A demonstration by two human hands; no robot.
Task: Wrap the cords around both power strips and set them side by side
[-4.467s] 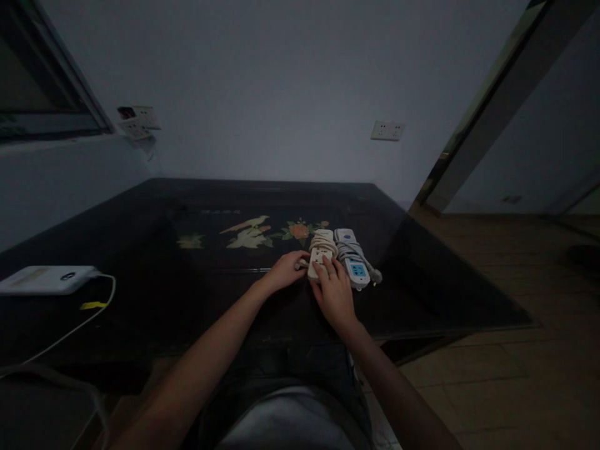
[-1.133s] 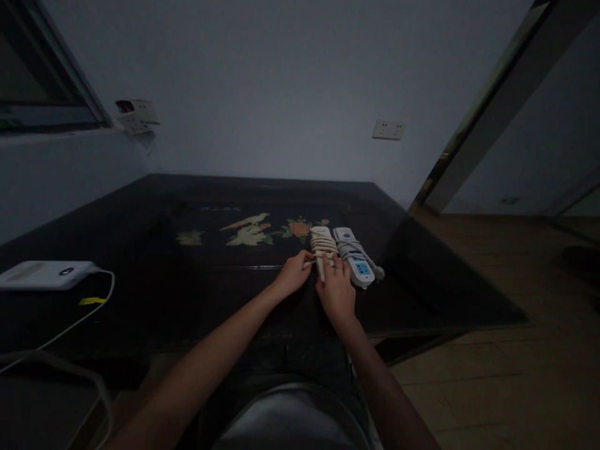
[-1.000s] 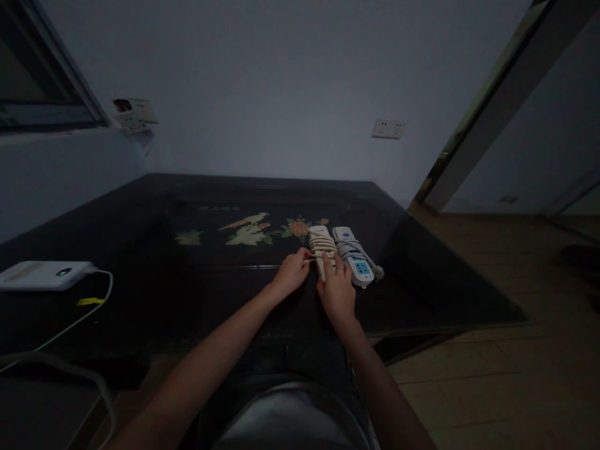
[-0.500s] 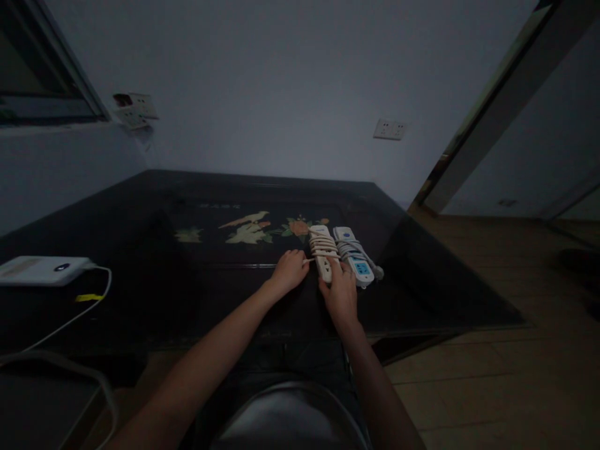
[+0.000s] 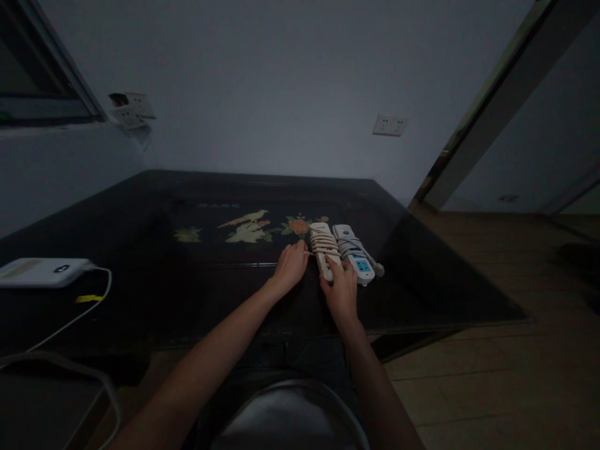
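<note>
A cream power strip [image 5: 321, 229] lies on the dark table with its cord [image 5: 323, 241] wound round it in several turns. My right hand [image 5: 341, 286] grips the near end of this strip, thumb on the left and fingers over the top. Just left of the strip, my left hand [image 5: 291, 262] is closed on a short length of the cord that runs to the windings; its fingertips are partly hidden. Touching or close beside it on the right is a second, white power strip [image 5: 363, 269] with blue sockets and a grey cord wrapped about its middle.
The dark table [image 5: 225, 306] has a bird-and-flower picture [image 5: 248, 231] on its top. At the left lie a white power bank [image 5: 47, 272] with a white cable and a yellow tag [image 5: 89, 299]. Wall sockets [image 5: 390, 125] are behind the table.
My left hand has moved slightly up and away along the strip's left side, keeping the cord. My right hand stays at the near end of the cream strip.
</note>
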